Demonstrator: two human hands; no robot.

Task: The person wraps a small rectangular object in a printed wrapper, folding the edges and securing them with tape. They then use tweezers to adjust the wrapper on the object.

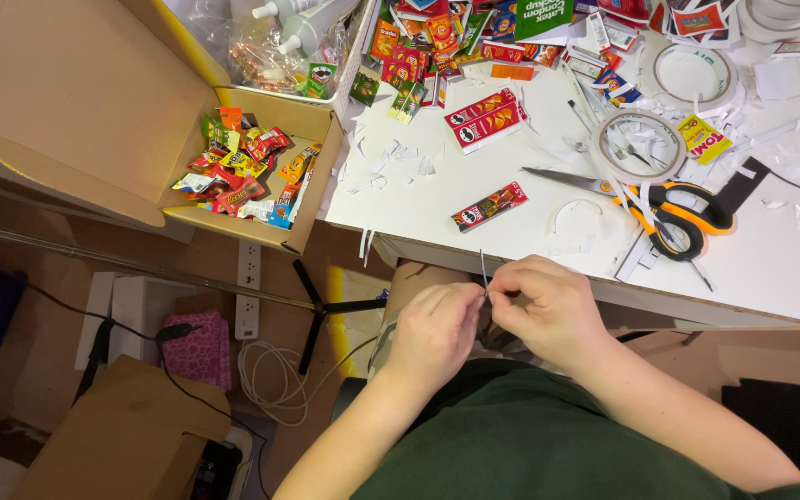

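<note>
Both the left hand (435, 335) and right hand (548, 306) pinch a thin strip (483, 268) standing near-upright, pointing toward the table edge.

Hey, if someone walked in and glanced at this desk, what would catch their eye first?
Probably the two hands, the left hand and right hand, pinching a thin pale strip together at the near edge of the white table. Next, the orange-handled scissors lying on the right among paper scraps, and the open cardboard box on the left filled with bright miniature snack packets.
</note>
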